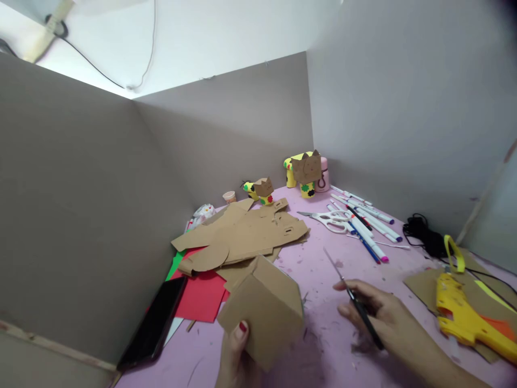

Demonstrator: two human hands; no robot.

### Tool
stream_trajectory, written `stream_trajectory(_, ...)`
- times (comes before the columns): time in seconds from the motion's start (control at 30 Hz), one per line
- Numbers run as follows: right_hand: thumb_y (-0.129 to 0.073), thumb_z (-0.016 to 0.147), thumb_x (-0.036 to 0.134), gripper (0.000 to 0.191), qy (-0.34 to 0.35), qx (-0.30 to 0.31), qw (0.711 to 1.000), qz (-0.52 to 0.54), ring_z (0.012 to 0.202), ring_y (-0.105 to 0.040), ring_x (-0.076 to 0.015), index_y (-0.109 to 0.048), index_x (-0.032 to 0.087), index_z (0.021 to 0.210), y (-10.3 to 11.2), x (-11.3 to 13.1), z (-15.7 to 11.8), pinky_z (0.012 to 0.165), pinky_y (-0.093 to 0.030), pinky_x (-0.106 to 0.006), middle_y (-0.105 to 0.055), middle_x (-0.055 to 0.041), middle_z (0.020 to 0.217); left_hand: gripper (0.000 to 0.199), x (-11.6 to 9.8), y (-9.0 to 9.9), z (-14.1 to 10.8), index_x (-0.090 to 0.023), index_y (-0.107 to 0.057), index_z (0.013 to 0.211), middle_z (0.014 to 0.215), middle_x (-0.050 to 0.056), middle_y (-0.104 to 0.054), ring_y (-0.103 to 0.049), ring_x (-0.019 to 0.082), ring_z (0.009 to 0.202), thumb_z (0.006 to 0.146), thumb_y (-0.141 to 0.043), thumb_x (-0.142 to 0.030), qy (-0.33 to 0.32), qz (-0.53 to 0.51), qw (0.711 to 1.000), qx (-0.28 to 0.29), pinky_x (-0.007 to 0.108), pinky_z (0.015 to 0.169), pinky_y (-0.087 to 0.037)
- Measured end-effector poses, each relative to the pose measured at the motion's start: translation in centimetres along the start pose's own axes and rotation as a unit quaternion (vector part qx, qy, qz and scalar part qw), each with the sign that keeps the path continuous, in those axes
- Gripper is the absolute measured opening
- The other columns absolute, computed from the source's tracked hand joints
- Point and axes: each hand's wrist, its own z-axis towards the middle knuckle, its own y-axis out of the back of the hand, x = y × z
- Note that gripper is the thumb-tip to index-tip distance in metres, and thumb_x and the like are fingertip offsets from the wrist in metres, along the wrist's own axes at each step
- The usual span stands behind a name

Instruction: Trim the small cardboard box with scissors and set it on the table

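My left hand (235, 353) is closed round the lower edge of a folded cardboard box (269, 310), thumb flat on its face. My right hand (382, 312) grips a thin knife (361, 311) with a black handle, its narrow blade pointing up and away. Between the knife and the box there is a gap over the pink tabletop (323, 345). The far fingers of my left hand are hidden behind the box.
Flat cardboard pieces (250, 231) lie beyond the box, above red paper (202, 296). A phone (155, 323) lies left. White scissors (333, 220) and several markers (375, 223) lie at the back right, a yellow glue gun (464, 312) at right. Cardboard cat figures (307, 170) stand behind.
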Motion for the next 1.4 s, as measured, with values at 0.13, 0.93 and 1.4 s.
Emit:
stream_trajectory(0.13, -0.064, 0.076, 0.051, 0.050, 0.026, -0.042, 0.998, -0.024, 0.055, -0.048, -0.0142, -0.059, 0.019, 0.115, 0.5, 0.1, 0.2, 0.052, -0.042, -0.026, -0.047, 0.0058, 0.064, 0.075, -0.9, -1.0, 0.2, -0.033, -0.044, 0.133, 0.112, 0.001, -0.069, -0.063, 0.023, 0.102, 0.065, -0.076, -0.036, -0.119, 0.109, 0.986, -0.042, 0.029, 0.084, -0.051)
stream_trajectory(0.93, -0.059, 0.088, 0.039, 0.037, 0.072, -0.173, 0.962, -0.199, 0.090, -0.067, -0.0212, -0.056, 0.016, 0.118, 1.4, -2.8, 2.7, 0.079, -0.053, -0.037, -0.069, -0.0057, 0.102, 0.025, -6.7, 2.5, 2.9, -0.023, -0.068, 0.097, 0.084, 0.006, -0.076, -0.069, 0.025, 0.071, 0.079, -0.060, -0.039, -0.118, -0.051, 0.991, 0.022, 0.042, 0.061, -0.057)
stream_trajectory(1.4, -0.058, 0.092, 0.031, 0.027, -0.045, -0.130, 0.863, -0.487, 0.098, -0.063, -0.0213, -0.058, 0.019, 0.115, 5.5, 2.0, 11.1, 0.082, -0.053, -0.042, -0.061, -0.0067, 0.118, 0.037, -7.8, 5.5, 5.2, -0.021, -0.066, 0.107, 0.095, 0.012, -0.077, -0.071, 0.031, 0.086, 0.078, -0.060, -0.042, -0.125, -0.213, 0.965, 0.092, 0.047, 0.068, -0.058)
